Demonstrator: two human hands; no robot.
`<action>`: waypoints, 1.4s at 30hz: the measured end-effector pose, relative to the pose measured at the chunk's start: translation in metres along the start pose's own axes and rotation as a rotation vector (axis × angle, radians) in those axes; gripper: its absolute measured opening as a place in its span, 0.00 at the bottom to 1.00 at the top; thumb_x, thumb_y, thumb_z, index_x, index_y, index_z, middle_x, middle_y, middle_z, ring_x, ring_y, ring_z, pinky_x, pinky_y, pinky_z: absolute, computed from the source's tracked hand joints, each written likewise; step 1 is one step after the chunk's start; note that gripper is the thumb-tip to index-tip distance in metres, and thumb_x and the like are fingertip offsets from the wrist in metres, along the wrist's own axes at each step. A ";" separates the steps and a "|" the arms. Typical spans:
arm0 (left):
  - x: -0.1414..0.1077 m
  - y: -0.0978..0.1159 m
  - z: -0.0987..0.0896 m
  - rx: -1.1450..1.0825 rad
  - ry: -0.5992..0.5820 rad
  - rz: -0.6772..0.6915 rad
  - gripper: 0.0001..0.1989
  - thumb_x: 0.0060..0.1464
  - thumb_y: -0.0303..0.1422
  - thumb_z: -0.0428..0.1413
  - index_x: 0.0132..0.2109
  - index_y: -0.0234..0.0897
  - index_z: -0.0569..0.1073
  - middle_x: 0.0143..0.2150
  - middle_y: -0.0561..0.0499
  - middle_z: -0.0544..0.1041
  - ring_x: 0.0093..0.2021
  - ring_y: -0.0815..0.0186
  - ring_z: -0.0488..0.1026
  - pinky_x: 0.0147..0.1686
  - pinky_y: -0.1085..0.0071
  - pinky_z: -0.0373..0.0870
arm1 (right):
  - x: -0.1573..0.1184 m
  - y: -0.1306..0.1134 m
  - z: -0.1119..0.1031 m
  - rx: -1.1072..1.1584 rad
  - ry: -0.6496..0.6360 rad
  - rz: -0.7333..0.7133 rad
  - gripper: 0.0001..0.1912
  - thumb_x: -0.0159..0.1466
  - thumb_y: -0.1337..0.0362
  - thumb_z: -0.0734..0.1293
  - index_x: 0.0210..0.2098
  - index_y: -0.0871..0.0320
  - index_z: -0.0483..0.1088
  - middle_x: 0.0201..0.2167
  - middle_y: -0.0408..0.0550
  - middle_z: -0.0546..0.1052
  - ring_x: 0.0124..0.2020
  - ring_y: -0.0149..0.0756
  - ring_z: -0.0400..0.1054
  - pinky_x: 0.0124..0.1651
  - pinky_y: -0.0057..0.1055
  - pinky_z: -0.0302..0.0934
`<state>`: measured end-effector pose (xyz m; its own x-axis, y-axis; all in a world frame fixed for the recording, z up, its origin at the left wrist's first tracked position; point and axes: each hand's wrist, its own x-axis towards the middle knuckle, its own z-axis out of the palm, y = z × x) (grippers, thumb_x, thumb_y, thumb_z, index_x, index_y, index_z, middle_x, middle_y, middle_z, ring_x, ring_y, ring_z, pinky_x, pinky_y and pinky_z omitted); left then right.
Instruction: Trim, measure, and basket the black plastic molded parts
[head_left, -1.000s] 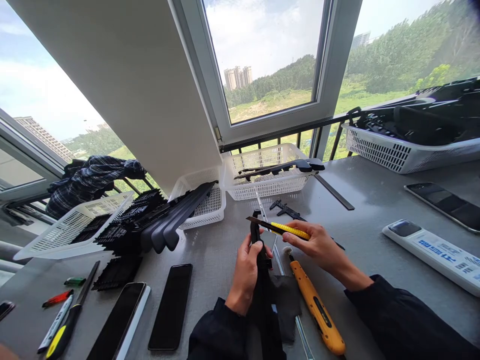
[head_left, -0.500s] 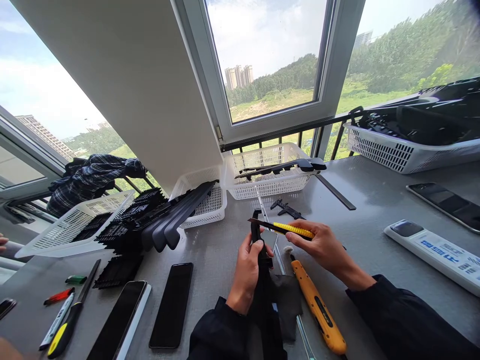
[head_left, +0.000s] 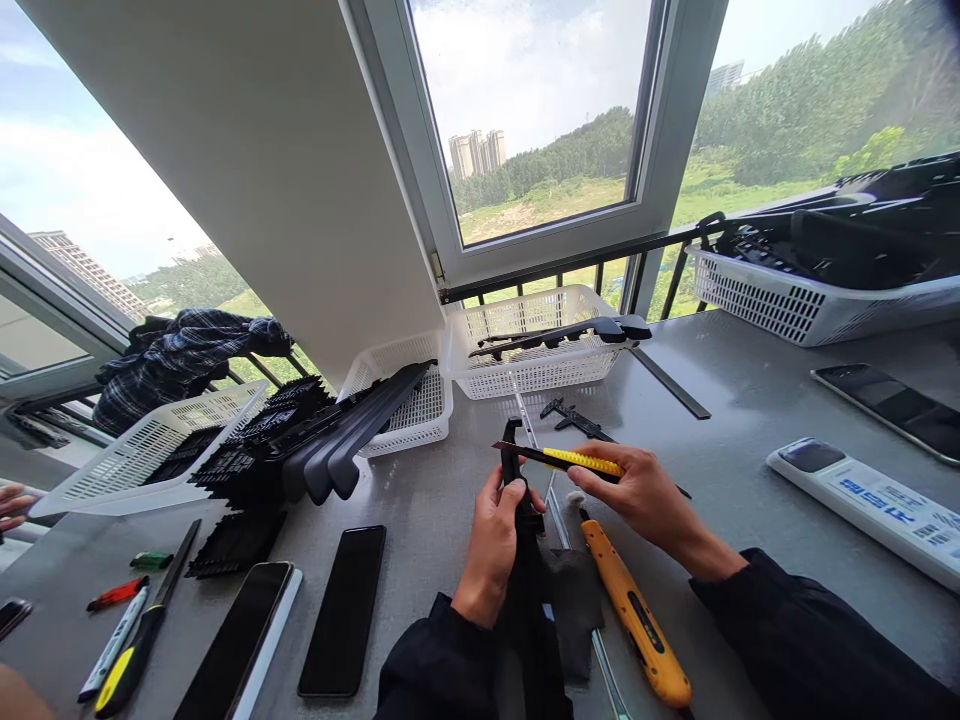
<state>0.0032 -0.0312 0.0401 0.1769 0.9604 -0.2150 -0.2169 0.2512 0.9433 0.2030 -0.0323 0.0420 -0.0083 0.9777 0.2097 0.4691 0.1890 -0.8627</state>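
Observation:
My left hand (head_left: 496,530) is closed around the upper part of a long black plastic part (head_left: 531,600), whose hooked end points away from me. In my right hand (head_left: 637,500) is a yellow and black utility knife (head_left: 581,461). Its blade lies across the black part just above my left fingers; whether it touches cannot be made out. Right of the part, an orange-handled tool (head_left: 637,615) with a whitish tip rests on the table. A dark cloth-like piece (head_left: 576,610) lies between them, partly over a clear ruler-like strip. Beyond my right hand lies a black caliper (head_left: 577,420).
White baskets (head_left: 525,380) holding black parts line the window side, and another basket (head_left: 765,300) stands far right. Phones (head_left: 343,610), a file (head_left: 142,630) and a marker (head_left: 112,645) lie to the left. Another person's hand (head_left: 13,505) shows at the left edge.
The knife has shifted slightly left and down along the black part with my right hand. My left hand stays in place. The other person's hand shows more at the left edge.

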 end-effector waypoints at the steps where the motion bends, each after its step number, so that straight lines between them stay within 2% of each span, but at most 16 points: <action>1: 0.000 0.000 0.000 -0.002 0.002 -0.003 0.26 0.57 0.47 0.61 0.57 0.35 0.73 0.28 0.53 0.75 0.24 0.68 0.70 0.26 0.72 0.68 | 0.000 0.000 0.000 -0.001 0.005 -0.001 0.16 0.67 0.50 0.68 0.39 0.56 0.81 0.31 0.44 0.81 0.32 0.39 0.73 0.36 0.31 0.62; 6: -0.001 0.001 0.000 -0.015 0.009 -0.016 0.29 0.57 0.48 0.62 0.59 0.35 0.73 0.28 0.54 0.75 0.24 0.68 0.69 0.26 0.72 0.67 | 0.000 0.001 0.001 -0.016 0.016 -0.002 0.17 0.67 0.50 0.67 0.39 0.56 0.81 0.30 0.44 0.81 0.31 0.39 0.72 0.35 0.31 0.62; 12: 0.001 -0.001 -0.002 -0.079 0.038 -0.030 0.33 0.61 0.54 0.54 0.62 0.34 0.73 0.27 0.55 0.73 0.24 0.67 0.67 0.25 0.72 0.65 | 0.001 0.001 -0.001 -0.017 0.098 0.005 0.17 0.66 0.50 0.68 0.39 0.56 0.82 0.31 0.46 0.82 0.32 0.40 0.73 0.36 0.32 0.63; 18: 0.002 0.001 -0.002 -0.156 0.112 -0.052 0.33 0.58 0.53 0.54 0.62 0.36 0.73 0.25 0.56 0.70 0.23 0.68 0.63 0.22 0.74 0.61 | 0.001 -0.003 -0.001 -0.035 0.055 -0.012 0.17 0.66 0.49 0.68 0.38 0.56 0.82 0.29 0.45 0.81 0.30 0.39 0.73 0.35 0.32 0.64; 23: 0.000 0.004 0.002 -0.187 0.150 -0.045 0.30 0.56 0.51 0.59 0.58 0.35 0.76 0.28 0.54 0.73 0.27 0.68 0.67 0.27 0.74 0.66 | -0.001 -0.002 -0.001 -0.023 0.094 -0.024 0.17 0.68 0.50 0.67 0.40 0.56 0.81 0.33 0.46 0.83 0.32 0.40 0.74 0.36 0.32 0.65; 29: -0.001 0.007 0.005 -0.229 0.176 0.022 0.26 0.51 0.53 0.66 0.45 0.35 0.77 0.30 0.52 0.76 0.28 0.68 0.69 0.28 0.74 0.67 | -0.003 -0.008 0.002 -0.028 0.021 -0.061 0.16 0.67 0.50 0.67 0.39 0.56 0.79 0.28 0.44 0.80 0.29 0.37 0.72 0.34 0.30 0.63; 35: -0.001 0.008 0.003 -0.227 0.156 0.051 0.29 0.53 0.56 0.64 0.49 0.36 0.78 0.31 0.52 0.76 0.28 0.68 0.68 0.25 0.75 0.63 | -0.004 -0.004 0.008 -0.041 0.030 -0.073 0.15 0.69 0.52 0.67 0.44 0.55 0.79 0.33 0.46 0.83 0.32 0.40 0.75 0.37 0.32 0.66; 39: 0.001 0.005 -0.001 -0.246 0.181 0.060 0.30 0.53 0.57 0.65 0.51 0.36 0.78 0.33 0.52 0.76 0.29 0.69 0.69 0.26 0.75 0.63 | -0.006 -0.004 0.013 -0.019 -0.063 -0.129 0.15 0.70 0.55 0.66 0.49 0.53 0.80 0.43 0.49 0.85 0.43 0.44 0.78 0.48 0.36 0.69; 42: 0.003 0.002 -0.005 -0.258 0.183 0.059 0.31 0.53 0.57 0.65 0.53 0.37 0.78 0.34 0.52 0.77 0.30 0.68 0.69 0.27 0.75 0.64 | -0.007 -0.004 0.015 0.008 -0.064 -0.142 0.16 0.71 0.55 0.65 0.51 0.53 0.81 0.47 0.51 0.85 0.47 0.47 0.78 0.51 0.38 0.70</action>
<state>-0.0009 -0.0271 0.0397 -0.0137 0.9741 -0.2259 -0.4617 0.1942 0.8655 0.1879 -0.0381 0.0374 -0.1307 0.9448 0.3004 0.4520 0.3265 -0.8301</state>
